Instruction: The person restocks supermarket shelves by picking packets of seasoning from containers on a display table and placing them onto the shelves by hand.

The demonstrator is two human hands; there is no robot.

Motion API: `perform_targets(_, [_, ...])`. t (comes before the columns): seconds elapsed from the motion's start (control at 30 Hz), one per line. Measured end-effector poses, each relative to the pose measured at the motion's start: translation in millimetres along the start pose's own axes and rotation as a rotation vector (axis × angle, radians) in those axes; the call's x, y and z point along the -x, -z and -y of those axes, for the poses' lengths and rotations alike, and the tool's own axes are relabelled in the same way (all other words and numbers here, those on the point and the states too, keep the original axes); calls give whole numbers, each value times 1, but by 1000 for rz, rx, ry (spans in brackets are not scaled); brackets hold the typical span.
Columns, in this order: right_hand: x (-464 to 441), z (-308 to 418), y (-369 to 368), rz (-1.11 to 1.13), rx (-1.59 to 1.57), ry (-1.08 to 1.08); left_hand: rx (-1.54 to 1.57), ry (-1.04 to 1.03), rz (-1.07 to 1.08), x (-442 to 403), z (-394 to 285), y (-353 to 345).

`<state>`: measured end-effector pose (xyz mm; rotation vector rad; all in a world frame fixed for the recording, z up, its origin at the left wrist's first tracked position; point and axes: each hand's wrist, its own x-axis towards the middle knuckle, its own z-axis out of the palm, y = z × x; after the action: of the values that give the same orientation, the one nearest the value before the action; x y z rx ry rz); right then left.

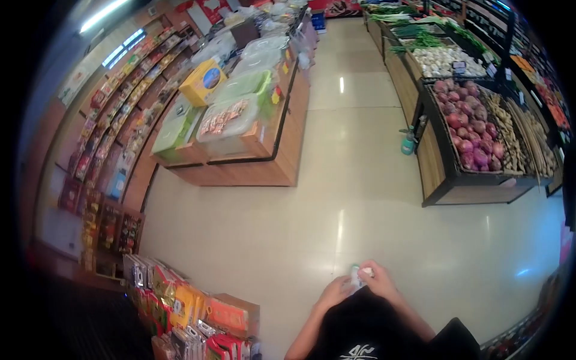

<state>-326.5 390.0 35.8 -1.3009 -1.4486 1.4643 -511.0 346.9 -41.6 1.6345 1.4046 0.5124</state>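
Note:
My left hand point(336, 292) and my right hand point(380, 281) meet in front of my black shirt, low in the head view. Between them is a small white thing with a greenish end point(354, 276). It looks like a little bottle or packet, too small and blurred to name. The fingers of my left hand are bent around its lower left side. My right hand closes over it from the right, with something pale at its fingertips. Part of the white thing is hidden by the fingers.
A wooden display stand point(240, 171) with lidded bins and a yellow box point(203, 82) stands ahead left. Onions point(471, 123) fill a crate at right, with a green bottle point(408, 143) on the floor beside it. Packaged goods point(186, 306) stand at lower left.

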Motion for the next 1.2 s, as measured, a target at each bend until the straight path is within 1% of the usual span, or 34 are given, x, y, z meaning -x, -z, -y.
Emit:
perform_targets(0.07, [-21,5,-9,34,9,8,66,40,-60,2,12,17])
perform_targets(0.13, [-38,8,-17,161,-45,-10,100,118,-80,6,22,32])
perform_targets(0.17, [-46,4,-21,180,-39,-15,132,162,-134,6,26,35])
perform_targets(0.23, [-64,-3,-30,171,83,129,109,197,-164,2,28,45])
perform_targets(0.27, [-72,-1,-32,181,88,123,77,221,-177,-1,28,50])
perform_targets(0.33, [-86,10,-34,214,80,82,113,223,-173,-14,47,52])
perform_targets(0.37, [-94,12,-36,210,89,68,130,240,-112,-21,56,53])
perform_targets(0.4, [-102,15,-39,190,89,76,148,254,-48,-29,61,56])
perform_targets(0.43, [-110,17,-39,168,89,90,234,239,-43,-39,65,60])
perform_targets(0.47, [-119,14,-38,160,99,90,240,229,-38,-52,70,65])
perform_targets(0.53, [-136,4,-47,68,124,98,103,85,-85,-70,79,88])
perform_targets(0.57, [-144,1,-52,65,120,99,96,45,-91,-77,82,102])
perform_targets(0.63, [-166,7,-62,-8,44,-104,101,76,-97,-89,85,132])
perform_targets(0.67, [-178,12,-69,-6,46,-97,112,103,-104,-97,87,147])
perform_targets(0.73, [-198,28,-83,-3,16,-168,160,115,-103,-109,84,185])
perform_targets(0.77, [-210,30,-92,-1,19,-167,206,134,-92,-113,86,203])
perform_targets(0.83, [-234,28,-115,-122,229,80,194,142,-103,-123,96,231])
perform_targets(0.87, [-247,27,-128,-119,226,79,176,149,-114,-125,102,246])
perform_targets(0.93, [-275,29,-153,-206,213,105,179,130,-140,-131,116,272])
perform_targets(1.03, [-310,40,-189,-230,218,108,167,121,-187,-136,136,307])
perform_targets(1.17, [-338,52,-231,-212,263,69,134,135,-240,-149,153,352])
perform_targets(1.2, [-342,53,-239,-184,254,17,131,158,-252,-151,154,361])
